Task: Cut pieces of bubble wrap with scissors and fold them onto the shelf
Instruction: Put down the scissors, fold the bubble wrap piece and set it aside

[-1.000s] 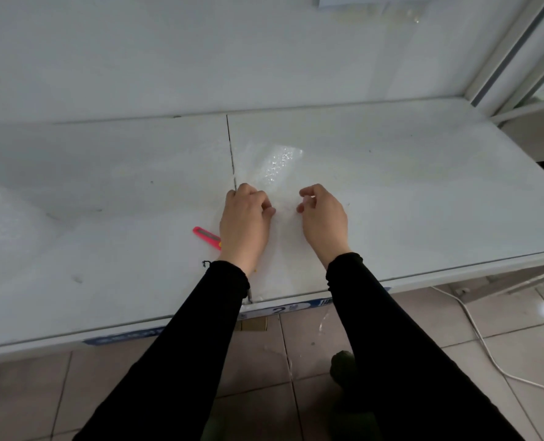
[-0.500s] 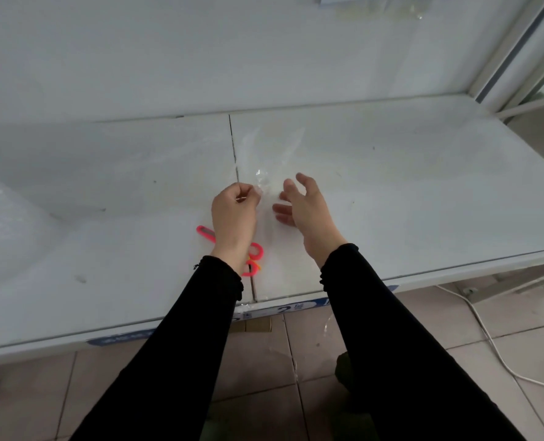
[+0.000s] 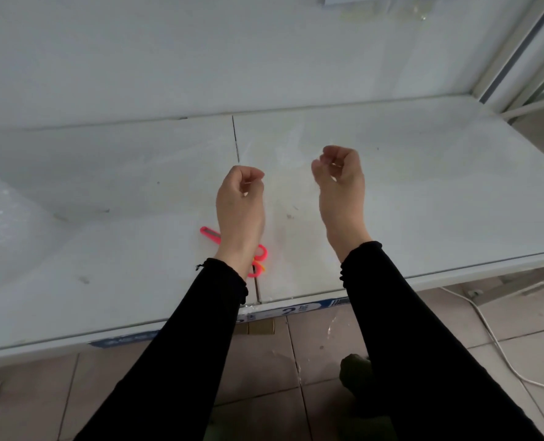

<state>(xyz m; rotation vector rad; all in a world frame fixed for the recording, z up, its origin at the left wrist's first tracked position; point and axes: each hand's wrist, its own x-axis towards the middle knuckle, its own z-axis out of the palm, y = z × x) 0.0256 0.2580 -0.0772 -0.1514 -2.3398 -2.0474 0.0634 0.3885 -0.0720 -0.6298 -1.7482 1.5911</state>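
Observation:
A clear, nearly see-through piece of bubble wrap (image 3: 288,186) is stretched between my two hands above the white shelf (image 3: 423,192). My left hand (image 3: 240,205) pinches its left top edge, and my right hand (image 3: 340,186) pinches the right top edge with curled fingers. The piece hangs down toward the shelf's front edge, and its outline is hard to make out. Pink scissors (image 3: 209,233) lie on the shelf under my left wrist, which partly hides them. A larger sheet of bubble wrap (image 3: 6,205) lies at the far left of the shelf.
A seam (image 3: 235,138) splits the shelf into two panels. White metal uprights (image 3: 525,52) stand at the right. A white cable (image 3: 493,342) runs over the tiled floor (image 3: 264,361) below. My foot in a dark shoe (image 3: 356,374) is under the shelf edge.
Both hands rose off the shelf and moved apart, lifting the clear piece. The right hand went from spread fingers to a pinch. The scissors came into view under the left wrist.

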